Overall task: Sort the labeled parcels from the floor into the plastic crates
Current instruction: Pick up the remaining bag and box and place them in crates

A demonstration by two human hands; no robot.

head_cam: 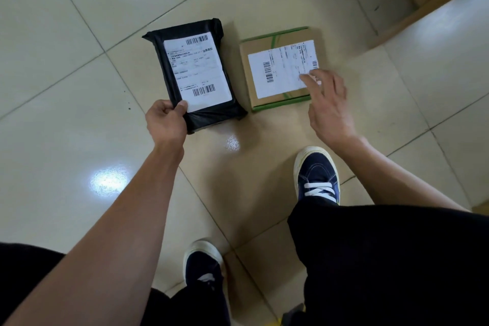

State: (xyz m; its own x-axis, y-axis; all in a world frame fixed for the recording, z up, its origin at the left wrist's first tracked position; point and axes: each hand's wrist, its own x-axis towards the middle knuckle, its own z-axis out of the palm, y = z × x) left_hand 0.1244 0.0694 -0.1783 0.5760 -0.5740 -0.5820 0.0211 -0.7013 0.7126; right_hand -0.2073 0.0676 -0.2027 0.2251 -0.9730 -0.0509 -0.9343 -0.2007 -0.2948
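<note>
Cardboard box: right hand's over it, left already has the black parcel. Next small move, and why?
Probably close the right hand round the cardboard box edge and lift. Its fingers are spread over the label, gripping nothing, while the left hand already pinches the black parcel corner.

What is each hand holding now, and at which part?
The left hand grips the black parcel at its near left corner. The right hand holds nothing; its fingers reach over the cardboard box.
</note>
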